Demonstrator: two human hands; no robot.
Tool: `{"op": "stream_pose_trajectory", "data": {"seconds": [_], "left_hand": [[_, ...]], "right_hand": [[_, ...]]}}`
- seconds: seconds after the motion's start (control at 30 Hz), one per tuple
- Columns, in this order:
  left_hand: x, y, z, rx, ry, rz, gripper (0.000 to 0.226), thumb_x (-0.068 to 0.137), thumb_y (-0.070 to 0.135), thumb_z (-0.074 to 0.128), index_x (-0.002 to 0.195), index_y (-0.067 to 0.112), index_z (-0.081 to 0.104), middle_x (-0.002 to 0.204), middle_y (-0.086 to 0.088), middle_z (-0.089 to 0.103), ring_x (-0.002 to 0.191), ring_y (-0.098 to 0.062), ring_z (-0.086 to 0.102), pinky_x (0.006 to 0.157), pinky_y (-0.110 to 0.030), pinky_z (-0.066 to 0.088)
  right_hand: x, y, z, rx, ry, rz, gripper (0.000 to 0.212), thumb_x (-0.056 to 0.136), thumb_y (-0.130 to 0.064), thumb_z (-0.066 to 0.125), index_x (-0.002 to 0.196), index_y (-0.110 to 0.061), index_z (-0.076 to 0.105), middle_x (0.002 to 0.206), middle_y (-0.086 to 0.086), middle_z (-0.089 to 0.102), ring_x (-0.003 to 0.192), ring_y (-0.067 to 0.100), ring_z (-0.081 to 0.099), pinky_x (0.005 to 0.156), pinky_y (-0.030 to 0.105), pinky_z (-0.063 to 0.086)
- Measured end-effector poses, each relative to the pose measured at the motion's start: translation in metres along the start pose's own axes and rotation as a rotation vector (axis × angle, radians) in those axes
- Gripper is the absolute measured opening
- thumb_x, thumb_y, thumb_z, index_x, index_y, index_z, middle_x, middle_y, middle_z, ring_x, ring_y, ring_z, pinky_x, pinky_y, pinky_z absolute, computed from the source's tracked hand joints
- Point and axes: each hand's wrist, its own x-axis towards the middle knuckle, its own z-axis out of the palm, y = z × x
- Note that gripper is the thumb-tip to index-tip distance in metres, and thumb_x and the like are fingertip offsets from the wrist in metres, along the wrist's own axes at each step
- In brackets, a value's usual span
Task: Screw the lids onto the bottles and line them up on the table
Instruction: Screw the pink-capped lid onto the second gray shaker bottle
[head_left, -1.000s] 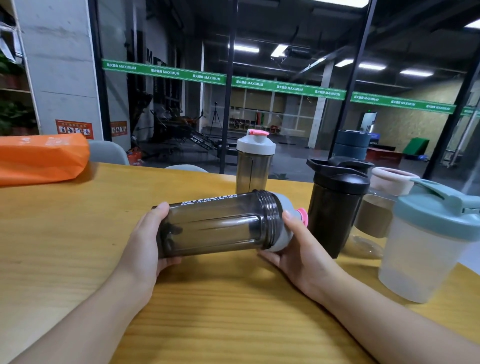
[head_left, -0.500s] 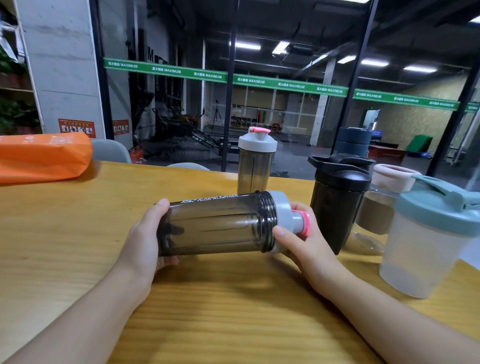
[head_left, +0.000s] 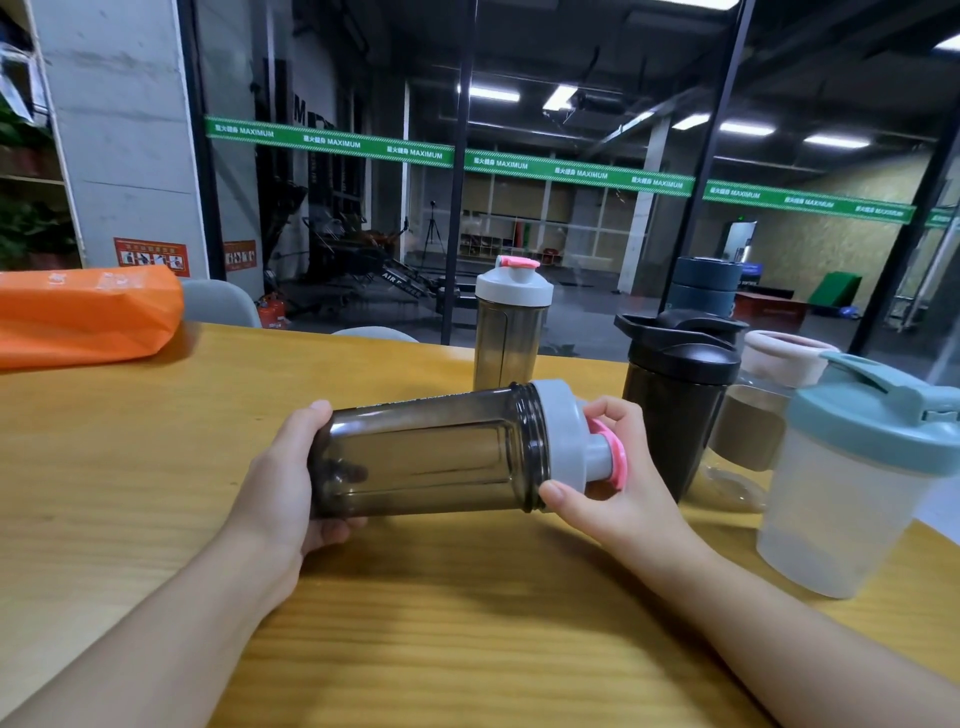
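I hold a smoky dark shaker bottle (head_left: 431, 452) on its side just above the wooden table (head_left: 156, 467). My left hand (head_left: 291, 488) cups its base. My right hand (head_left: 618, 483) wraps its grey lid (head_left: 561, 441), whose pink cap (head_left: 615, 460) points right. Four more bottles stand with lids on: a matching smoky one with a grey lid (head_left: 511, 322) behind, a black one (head_left: 675, 395), a clear one with a pale pink lid (head_left: 763, 410), and a frosted one with a teal lid (head_left: 852, 488) at the right.
An orange bag (head_left: 83, 317) lies at the table's far left. Grey chair backs (head_left: 218, 304) show beyond the far edge, with a glass wall behind. A dark blue stacked container (head_left: 706, 286) stands behind the black bottle.
My right hand has shifted around the grey lid, thumb now under it and fingers over the top. The lid has turned, and the pink cap shows more fully. The bottle stays sideways.
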Motion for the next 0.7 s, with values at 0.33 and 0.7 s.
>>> {"op": "stream_pose_trajectory", "data": {"seconds": [0.33, 0.7], "left_hand": [[-0.0023, 0.0000, 0.0002, 0.032, 0.023, -0.004, 0.033, 0.089, 0.048, 0.048, 0.076, 0.021, 0.060, 0.049, 0.000, 0.063, 0.052, -0.029, 0.052, 0.051, -0.030, 0.040], [0.0002, -0.0032, -0.0015, 0.062, 0.006, 0.019, 0.034, 0.091, 0.046, 0.045, 0.077, 0.020, 0.062, 0.073, -0.010, 0.063, 0.058, -0.029, 0.054, 0.050, -0.029, 0.039]], "right_hand": [[-0.0004, 0.0006, -0.0008, -0.061, -0.105, 0.005, 0.080, 0.062, -0.050, 0.072, 0.125, -0.056, 0.025, 0.125, -0.019, 0.041, 0.110, -0.009, 0.048, 0.084, 0.006, 0.043], [0.0061, 0.0042, -0.0088, 0.012, -0.223, 0.157, 0.082, 0.062, -0.059, 0.068, 0.133, -0.051, 0.028, 0.126, -0.014, 0.050, 0.110, 0.003, 0.058, 0.091, 0.027, 0.052]]}}
